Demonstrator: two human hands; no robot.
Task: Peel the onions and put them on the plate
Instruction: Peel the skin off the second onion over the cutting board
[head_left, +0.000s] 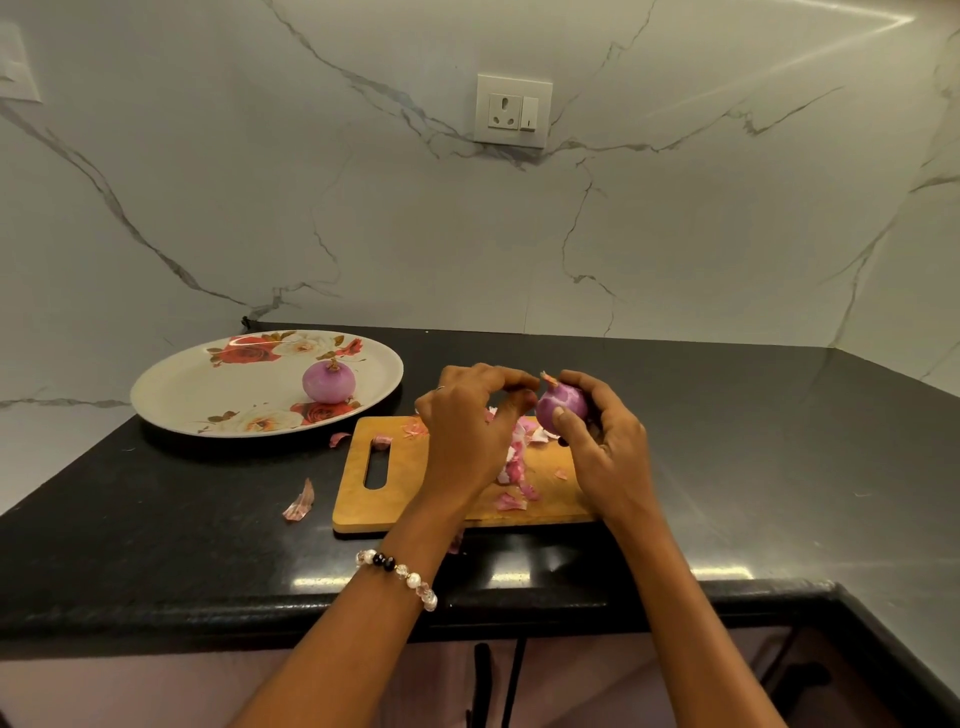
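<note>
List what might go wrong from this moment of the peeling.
1. The right hand holds the half-peeled purple onion in the air above the wooden cutting board; a hard tug by the left hand at its tip could knock it loose.
2. Pink peel scraps already lie on the black counter; more may scatter.
3. The peeled onion sits near the floral plate's rim and might roll.

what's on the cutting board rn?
Loose pink onion skins lie scattered on the wooden cutting board. The left hand and right hand hover above it and cover part of its surface, so anything beneath them is unseen.
</note>
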